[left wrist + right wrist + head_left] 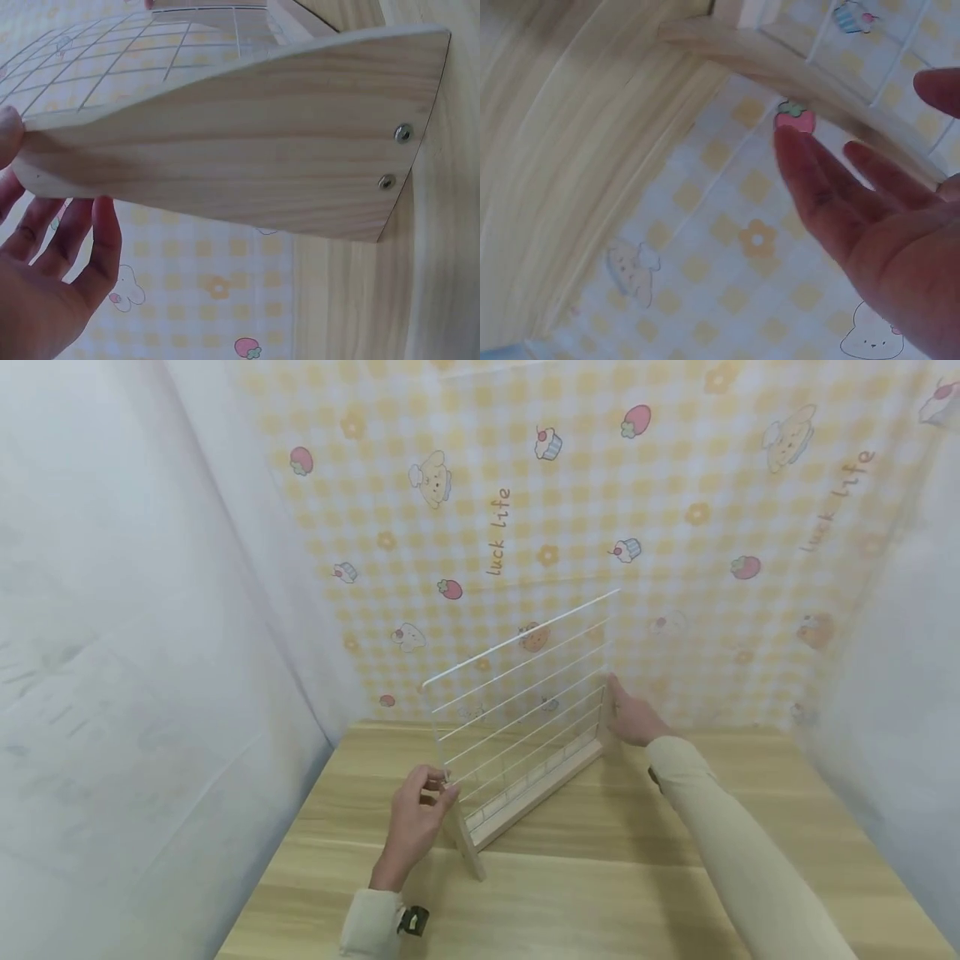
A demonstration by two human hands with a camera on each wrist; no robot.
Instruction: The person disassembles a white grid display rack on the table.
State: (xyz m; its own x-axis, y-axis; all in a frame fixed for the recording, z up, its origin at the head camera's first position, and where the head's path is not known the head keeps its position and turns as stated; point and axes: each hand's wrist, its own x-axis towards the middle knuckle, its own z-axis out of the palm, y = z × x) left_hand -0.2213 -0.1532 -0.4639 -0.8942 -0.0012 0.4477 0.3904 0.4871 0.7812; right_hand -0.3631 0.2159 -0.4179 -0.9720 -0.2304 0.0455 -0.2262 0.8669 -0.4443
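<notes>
A wire rack (538,791) with wooden side panels, a wooden bottom bar and a white wire grid stands slantwise on the table. My left hand (417,810) holds the upper end of its near side panel (247,142); in the left wrist view, the thumb lies on one edge and fingertips touch the other. Two metal screws (403,133) show near that panel's foot. At the far end, my right hand (636,717) holds the other side panel. In the right wrist view, that panel (802,82) passes between the thumb and the fingers (817,187), which are fairly straight.
The wood-grain table (600,893) extends around the rack. Behind it hangs a yellow checked cloth (570,510) with cartoon prints, close to the rack's far end. White sheets (112,652) enclose the left and right sides.
</notes>
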